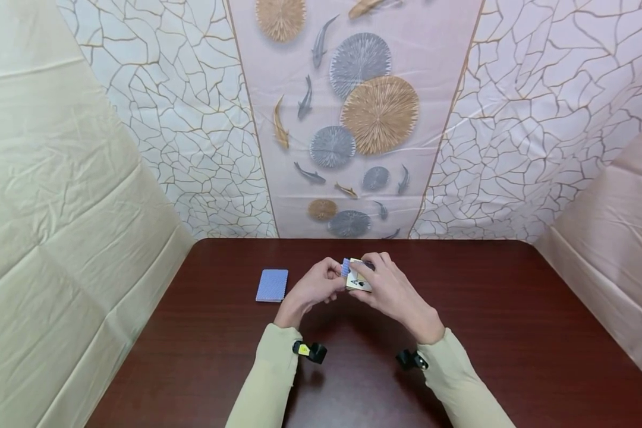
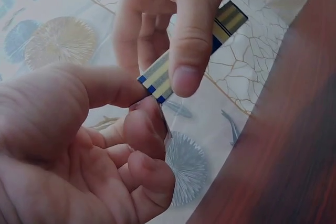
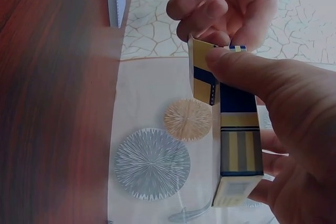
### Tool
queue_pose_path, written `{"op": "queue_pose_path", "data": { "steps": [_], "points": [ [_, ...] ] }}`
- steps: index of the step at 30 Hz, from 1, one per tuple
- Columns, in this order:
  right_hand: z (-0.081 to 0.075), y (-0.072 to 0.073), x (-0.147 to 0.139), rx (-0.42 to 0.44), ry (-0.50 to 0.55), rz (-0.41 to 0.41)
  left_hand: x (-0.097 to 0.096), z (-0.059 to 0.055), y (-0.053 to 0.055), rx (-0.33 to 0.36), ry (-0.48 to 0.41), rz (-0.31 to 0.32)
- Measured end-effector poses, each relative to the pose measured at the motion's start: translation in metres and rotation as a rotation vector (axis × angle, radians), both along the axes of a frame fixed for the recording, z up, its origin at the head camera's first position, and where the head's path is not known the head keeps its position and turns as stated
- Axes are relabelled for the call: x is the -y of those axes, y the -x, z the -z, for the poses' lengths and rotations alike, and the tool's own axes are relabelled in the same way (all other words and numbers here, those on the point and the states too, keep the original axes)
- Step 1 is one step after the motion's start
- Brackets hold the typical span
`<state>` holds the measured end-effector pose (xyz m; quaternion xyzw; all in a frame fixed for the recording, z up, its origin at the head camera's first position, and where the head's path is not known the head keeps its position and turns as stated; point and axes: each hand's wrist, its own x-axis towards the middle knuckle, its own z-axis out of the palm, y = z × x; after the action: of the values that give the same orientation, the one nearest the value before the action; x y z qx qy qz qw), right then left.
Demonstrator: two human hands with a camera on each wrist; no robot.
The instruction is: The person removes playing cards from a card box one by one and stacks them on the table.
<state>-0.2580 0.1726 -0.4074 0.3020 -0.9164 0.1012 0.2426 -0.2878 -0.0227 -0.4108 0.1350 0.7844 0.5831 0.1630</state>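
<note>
Playing-card box (image 3: 240, 148); right hand (image 1: 395, 288), grip clasping sides; left hand (image 1: 317, 284), grip pinching one end; best braced squarely, flap (image 3: 202, 77) eased gently.

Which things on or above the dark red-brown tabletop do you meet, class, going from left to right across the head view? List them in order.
Rectangular blue-backed deck of playing cards, the person's bare left hand, small box with a black A on its pale face, the person's bare right hand.
</note>
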Motion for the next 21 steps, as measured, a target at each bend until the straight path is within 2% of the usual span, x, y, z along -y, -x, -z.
{"op": "queue_pose_path", "data": {
  "steps": [14,21],
  "points": [
    [0.0004,0.0005,-0.0006,0.003,0.006,0.014,0.0034,-0.0041,-0.0006,0.024,-0.007,-0.058],
    [-0.0008,0.0006,-0.0006,0.01,0.012,0.021,0.0068,-0.0073,-0.0001,0.008,-0.03,-0.046]
  ]
}}
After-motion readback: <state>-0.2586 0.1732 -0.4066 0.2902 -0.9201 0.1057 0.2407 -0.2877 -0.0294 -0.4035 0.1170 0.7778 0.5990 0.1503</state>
